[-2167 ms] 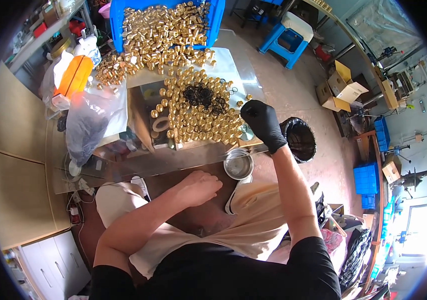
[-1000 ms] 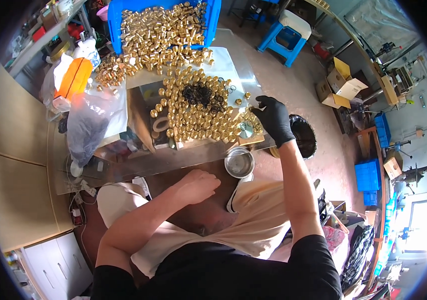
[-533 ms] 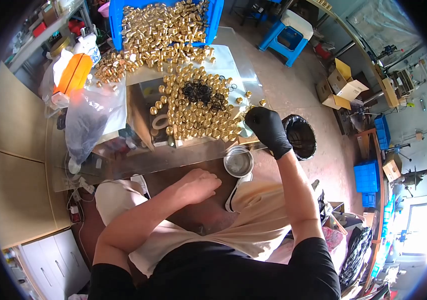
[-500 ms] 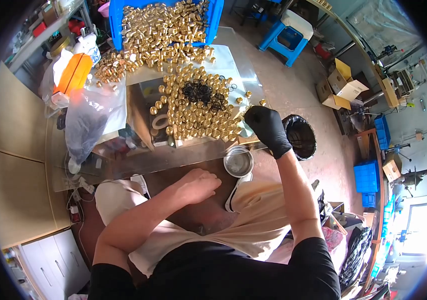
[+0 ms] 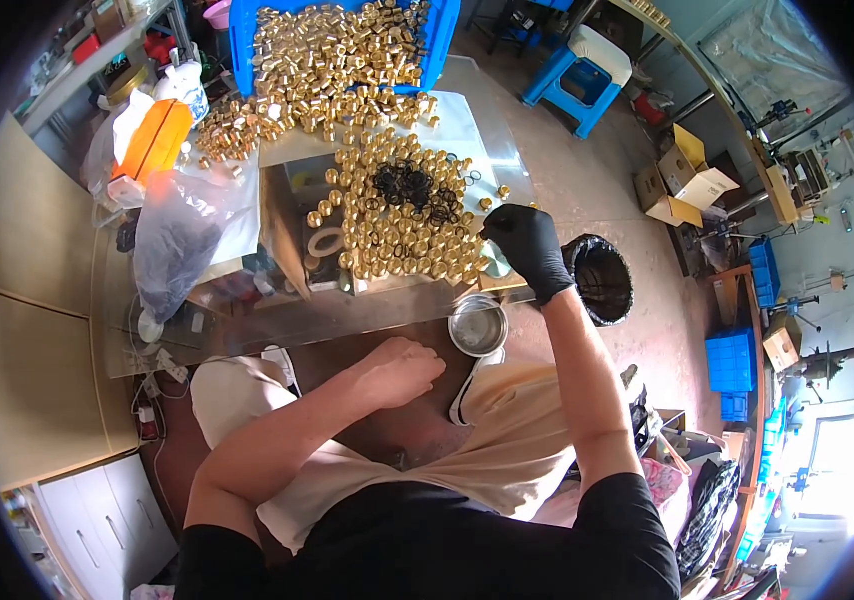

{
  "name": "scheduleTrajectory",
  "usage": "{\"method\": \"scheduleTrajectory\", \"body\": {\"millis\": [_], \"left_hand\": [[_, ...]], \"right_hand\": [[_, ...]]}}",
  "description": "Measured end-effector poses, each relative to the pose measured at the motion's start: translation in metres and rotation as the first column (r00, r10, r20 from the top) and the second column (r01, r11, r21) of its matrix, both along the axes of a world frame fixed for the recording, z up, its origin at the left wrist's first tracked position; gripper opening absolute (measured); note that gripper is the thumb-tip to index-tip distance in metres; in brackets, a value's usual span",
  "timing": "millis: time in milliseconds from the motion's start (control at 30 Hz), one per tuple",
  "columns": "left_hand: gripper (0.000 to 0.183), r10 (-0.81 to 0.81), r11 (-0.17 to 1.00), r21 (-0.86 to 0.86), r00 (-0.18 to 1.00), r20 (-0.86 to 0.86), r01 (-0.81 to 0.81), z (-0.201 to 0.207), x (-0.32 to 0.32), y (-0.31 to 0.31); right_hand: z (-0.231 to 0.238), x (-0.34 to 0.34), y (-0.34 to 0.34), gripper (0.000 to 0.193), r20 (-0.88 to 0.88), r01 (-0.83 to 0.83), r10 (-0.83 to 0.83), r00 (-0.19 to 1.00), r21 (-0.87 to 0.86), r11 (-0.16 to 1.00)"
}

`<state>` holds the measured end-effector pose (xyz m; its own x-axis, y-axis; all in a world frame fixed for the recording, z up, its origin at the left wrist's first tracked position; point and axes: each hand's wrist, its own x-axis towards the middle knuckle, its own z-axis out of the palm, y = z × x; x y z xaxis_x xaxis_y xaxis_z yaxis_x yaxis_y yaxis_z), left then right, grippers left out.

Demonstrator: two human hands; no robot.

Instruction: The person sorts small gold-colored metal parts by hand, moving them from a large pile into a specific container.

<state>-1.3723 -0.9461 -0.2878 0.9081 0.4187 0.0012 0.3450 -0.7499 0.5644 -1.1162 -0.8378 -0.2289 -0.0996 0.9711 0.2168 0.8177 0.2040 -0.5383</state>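
The right hand (image 5: 527, 245) has curled beside the brass caps (image 5: 409, 266), so handling seems ongoing. The left hand (image 5: 402, 371) rests loosely bent; what either grip holds, I cannot tell.

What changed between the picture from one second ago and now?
The gloved right hand has moved left toward the brass pieces, its spread fingers drawn in; whether they hold anything is hidden. The bare left hand stays loosely curled, and the metal bowl stays put.
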Motion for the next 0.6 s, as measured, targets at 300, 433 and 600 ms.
{"method": "scheduleTrajectory", "body": {"millis": [300, 433, 600], "left_hand": [[0.018, 0.017, 1.0, 0.017, 0.997, 0.074, -0.018, -0.007, -0.005, 0.0], [0.018, 0.017, 1.0, 0.015, 0.999, 0.047, -0.018, -0.011, -0.004, -0.001], [0.017, 0.01, 1.0, 0.02, 0.999, -0.04, -0.009, -0.008, 0.001, 0.0]], "right_hand": [[0.003, -0.011, -0.015, 0.006, 0.267, -0.159, 0.097, 0.959, 0.219, 0.963], [0.01, -0.027, -0.023, 0.006, 0.53, -0.126, 0.041, 0.847, 0.125, 0.984], [-0.003, -0.02, -0.013, 0.006, 0.547, -0.102, 0.056, 0.835, 0.054, 0.993]]}}
